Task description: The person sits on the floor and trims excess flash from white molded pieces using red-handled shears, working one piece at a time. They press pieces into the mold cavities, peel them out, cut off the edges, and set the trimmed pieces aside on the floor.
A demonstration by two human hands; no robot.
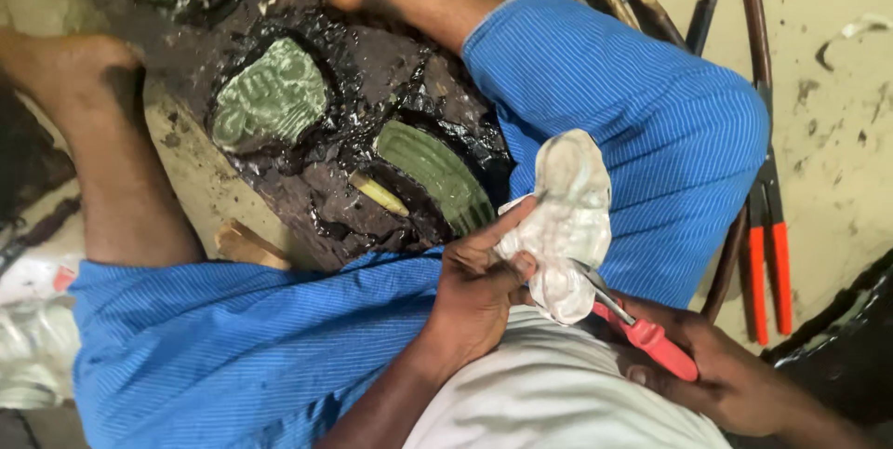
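Note:
My left hand [479,283] grips a thin, whitish embossed piece [569,216] shaped like a small figure, held up over my lap. My right hand [721,365] is closed around the red handle of a small metal tool [642,328]. The tool's metal tip touches the lower edge of the whitish piece. I sit on the floor in blue striped shorts [642,114], with bare legs spread to either side.
A dark, tar-covered block [372,67] lies between my legs, with green embossed pieces [270,95] set into it and a small yellowish stick [379,194]. Red-handled shears [767,254] and other tools lie on the floor at the right. A wooden piece [244,244] sits by my left leg.

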